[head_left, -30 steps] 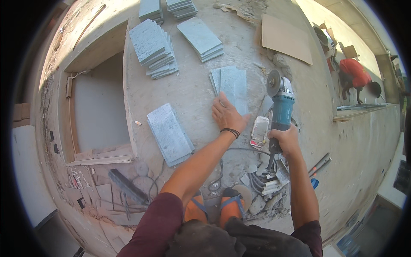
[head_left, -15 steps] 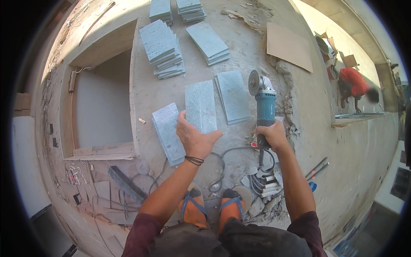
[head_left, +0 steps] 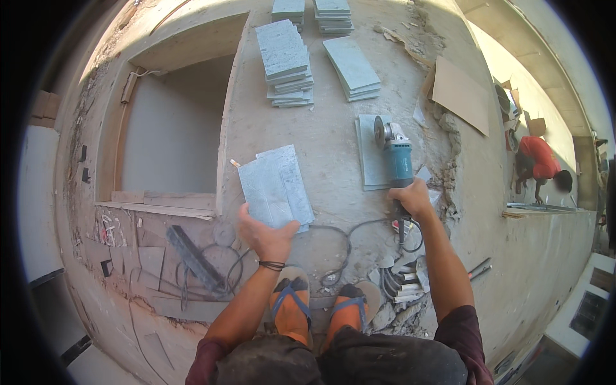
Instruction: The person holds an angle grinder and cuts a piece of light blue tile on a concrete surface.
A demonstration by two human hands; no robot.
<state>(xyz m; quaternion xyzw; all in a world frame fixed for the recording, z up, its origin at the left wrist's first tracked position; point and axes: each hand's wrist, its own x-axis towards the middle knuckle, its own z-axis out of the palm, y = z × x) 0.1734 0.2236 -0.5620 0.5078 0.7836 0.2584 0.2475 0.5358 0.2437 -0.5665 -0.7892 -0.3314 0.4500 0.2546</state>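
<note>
A grey-blue stone tile (head_left: 260, 199) lies partly over a similar tile stack (head_left: 290, 176) left of centre, overlapping it. My left hand (head_left: 266, 237) grips the near end of that upper tile, thumb on the right and fingers on the left. My right hand (head_left: 412, 197) is wrapped round the rear body of a teal angle grinder (head_left: 400, 160). Its disc (head_left: 381, 132) points away from me, above another small tile stack (head_left: 371, 168). The grinder's cord drops from its near end.
Taller tile stacks (head_left: 285, 54) and a low one (head_left: 351, 67) stand farther off. A rectangular floor opening (head_left: 183, 135) is at left, a cardboard sheet (head_left: 460, 96) at right. Cord (head_left: 346, 247) and rubble (head_left: 401, 308) lie near my feet. Another person in red (head_left: 540, 157) crouches at far right.
My left hand has carried the tile left and toward me, onto the neighbouring stack. My right hand still holds the grinder, and the view has shifted.
</note>
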